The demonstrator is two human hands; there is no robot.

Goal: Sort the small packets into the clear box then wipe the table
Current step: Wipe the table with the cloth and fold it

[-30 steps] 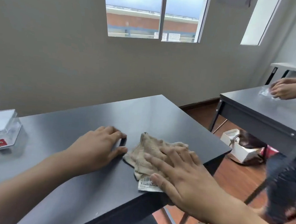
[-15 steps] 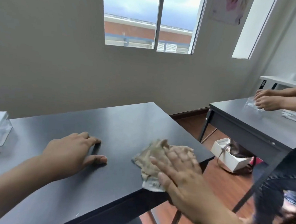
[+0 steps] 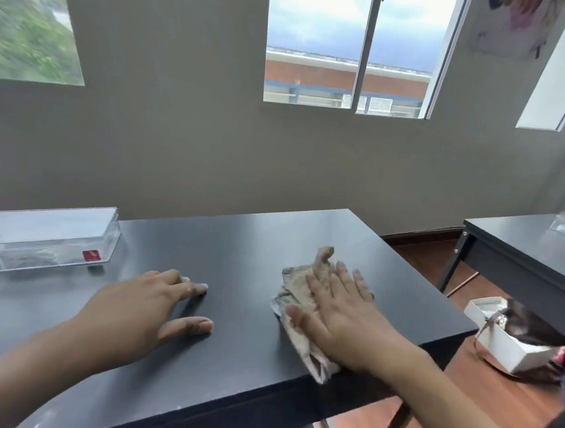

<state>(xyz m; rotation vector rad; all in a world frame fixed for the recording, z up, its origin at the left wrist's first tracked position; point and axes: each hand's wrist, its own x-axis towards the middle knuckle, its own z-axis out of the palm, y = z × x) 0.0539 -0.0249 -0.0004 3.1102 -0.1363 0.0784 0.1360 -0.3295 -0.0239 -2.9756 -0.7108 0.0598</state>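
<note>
- Clear box (image 3: pixel 43 239) sits at the frame's left edge on the dark bench (image 3: pixel 245 241), its left end cut off; contents blurred, hard to make out.
- Right hand (image 3: pixel 341 313) lies flat with straight fingers on a crumpled beige cloth (image 3: pixel 297 290), lower center-right, hiding most of it.
- Left hand (image 3: pixel 140 311) rests spread and empty on the bench.
</note>
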